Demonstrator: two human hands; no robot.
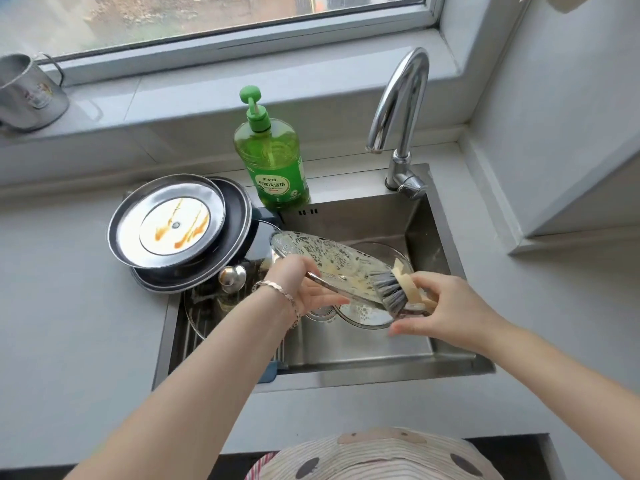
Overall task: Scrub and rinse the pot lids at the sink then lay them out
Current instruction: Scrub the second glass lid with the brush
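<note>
Now, glass lids [322, 258] in sink [363, 348], brush [391, 289] scrubbing

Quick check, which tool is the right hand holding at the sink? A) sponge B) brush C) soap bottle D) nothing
B: the right hand grips a grey-bristled brush, its bristles against the sudsy glass lid that the left hand holds over the sink.

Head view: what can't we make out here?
All head view.
Handle end of brush: inside right hand.
Held glass lid knob: behind lid, left hand.
Lid in the sink: mostly under held one.
Metal mug: cut by left edge.
Dish soap bottle label: too small.
</note>
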